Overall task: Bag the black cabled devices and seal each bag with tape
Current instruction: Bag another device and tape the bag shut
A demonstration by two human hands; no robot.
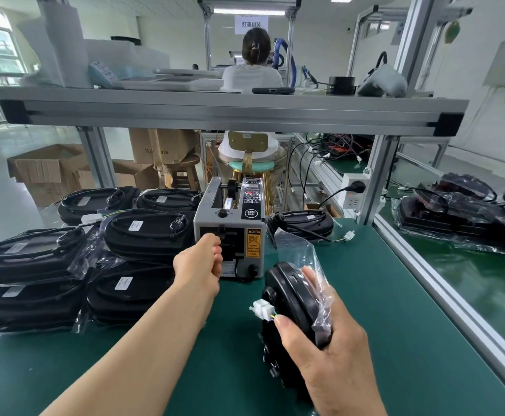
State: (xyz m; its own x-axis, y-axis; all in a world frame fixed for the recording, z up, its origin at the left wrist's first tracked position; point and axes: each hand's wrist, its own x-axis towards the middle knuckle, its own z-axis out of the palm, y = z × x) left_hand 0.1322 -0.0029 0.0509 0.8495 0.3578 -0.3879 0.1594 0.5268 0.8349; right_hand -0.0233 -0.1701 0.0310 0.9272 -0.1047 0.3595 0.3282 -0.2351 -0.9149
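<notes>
Gripping device [293,298] in right hand [329,352], on edge on mat [395,325], half inside bag [299,250]; connector [261,307] by thumb. Ahead, left hand [200,262] curled at dispenser [230,211] mouth, grip unclear. Left of it, bagged stack [35,265] crowding close; beyond right hand, loose device [302,223].

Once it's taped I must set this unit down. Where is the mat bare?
Bare green mat lies right of the tape dispenser, between the device in the right hand and the aluminium rail; another along the near edge, in front of the stacked bagged devices, which crowd the left side.
</notes>
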